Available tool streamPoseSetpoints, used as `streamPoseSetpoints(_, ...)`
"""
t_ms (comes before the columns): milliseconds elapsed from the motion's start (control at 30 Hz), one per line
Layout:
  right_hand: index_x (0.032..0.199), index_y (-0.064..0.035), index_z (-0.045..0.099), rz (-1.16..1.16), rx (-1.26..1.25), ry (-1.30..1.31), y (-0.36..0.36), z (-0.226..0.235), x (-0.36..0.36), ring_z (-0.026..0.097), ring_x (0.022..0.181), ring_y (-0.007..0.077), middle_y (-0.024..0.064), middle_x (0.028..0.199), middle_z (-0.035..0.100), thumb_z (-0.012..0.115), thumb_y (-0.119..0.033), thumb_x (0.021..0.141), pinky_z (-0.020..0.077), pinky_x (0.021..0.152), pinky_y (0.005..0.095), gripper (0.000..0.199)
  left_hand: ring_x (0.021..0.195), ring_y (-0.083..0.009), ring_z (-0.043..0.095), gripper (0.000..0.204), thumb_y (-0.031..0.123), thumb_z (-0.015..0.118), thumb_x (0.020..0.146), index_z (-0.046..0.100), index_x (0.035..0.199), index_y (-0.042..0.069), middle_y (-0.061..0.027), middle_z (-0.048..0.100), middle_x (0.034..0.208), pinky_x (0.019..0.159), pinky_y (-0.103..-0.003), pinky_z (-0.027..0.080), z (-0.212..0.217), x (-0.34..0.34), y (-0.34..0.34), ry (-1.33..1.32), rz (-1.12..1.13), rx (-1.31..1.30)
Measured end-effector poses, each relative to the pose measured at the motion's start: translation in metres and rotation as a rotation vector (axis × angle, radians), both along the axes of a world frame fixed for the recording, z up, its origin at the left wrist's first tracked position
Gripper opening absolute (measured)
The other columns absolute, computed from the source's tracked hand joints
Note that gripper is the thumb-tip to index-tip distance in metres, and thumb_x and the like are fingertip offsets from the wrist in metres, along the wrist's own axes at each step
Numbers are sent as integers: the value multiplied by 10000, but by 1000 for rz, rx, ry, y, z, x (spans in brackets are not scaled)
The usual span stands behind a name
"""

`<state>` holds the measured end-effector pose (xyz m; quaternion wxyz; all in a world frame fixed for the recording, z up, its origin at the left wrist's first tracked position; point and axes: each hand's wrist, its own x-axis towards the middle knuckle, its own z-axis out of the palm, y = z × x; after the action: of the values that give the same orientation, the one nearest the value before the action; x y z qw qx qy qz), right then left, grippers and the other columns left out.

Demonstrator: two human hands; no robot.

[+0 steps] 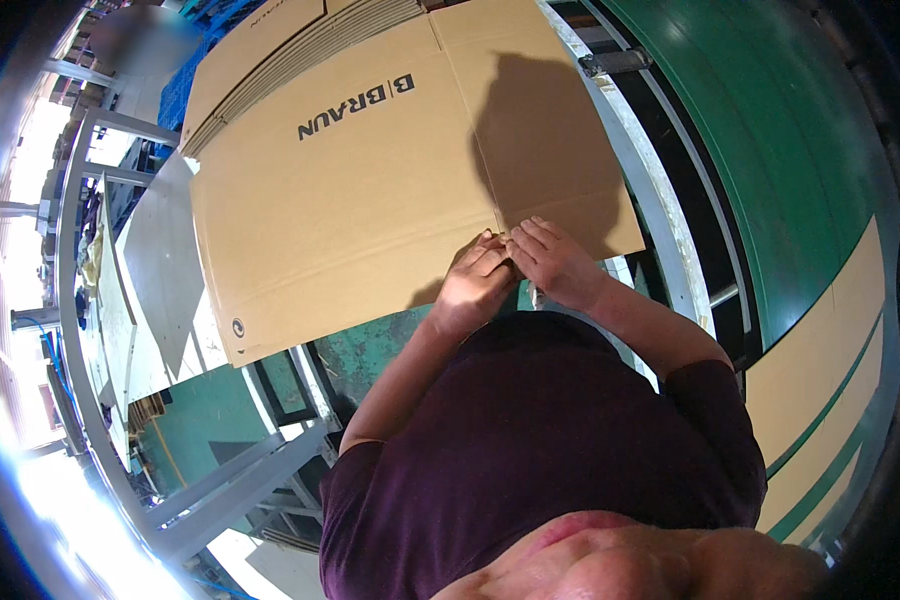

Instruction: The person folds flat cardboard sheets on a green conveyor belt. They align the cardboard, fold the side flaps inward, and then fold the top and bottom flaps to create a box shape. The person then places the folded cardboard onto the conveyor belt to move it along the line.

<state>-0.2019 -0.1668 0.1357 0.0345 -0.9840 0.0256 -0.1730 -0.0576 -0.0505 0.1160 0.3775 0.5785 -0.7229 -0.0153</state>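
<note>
A large flattened brown cardboard box (370, 190) with dark printed lettering lies on top of a stack of similar sheets. My left hand (475, 280) and my right hand (555, 262) meet at its near edge, side by side, fingers curled onto the cardboard where a slot separates two flaps. Both hands grip the edge of the box. My shadow falls across the right part of the sheet.
A grey metal frame (660, 220) runs along the right of the stack, with a green floor (790, 150) beyond it. Grey sheets (160, 260) and metal rails (70, 300) stand to the left. A blue crate (180, 85) sits at the far left.
</note>
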Motion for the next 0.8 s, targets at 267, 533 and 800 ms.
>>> streamPoseSetpoints(267,1059,-2,589,-31,198,-15,4,-2,-6,496,1138,314,144,1148,557,613,-76,710,375,1022,433,358,1053,-326,567,347,43,769,574,612,882,10,-149,593,1026,940,-439,456,-5,-2,5,84,51,-82)
streamPoseSetpoints(533,1057,-24,598,-38,414,-179,-42,1,-8,475,1156,349,142,1191,550,639,-64,728,393,988,413,334,1133,-355,503,513,272,730,664,601,1052,-38,-202,552,1166,942,-410,452,2,8,4,-328,11,115)
streamPoseSetpoints(800,921,15,654,-844,487,-516,-240,-40,53,614,845,387,218,883,650,572,-207,850,489,775,387,247,935,-291,520,370,312,697,659,595,857,17,-137,530,917,838,-405,446,21,22,-30,-275,-173,183)
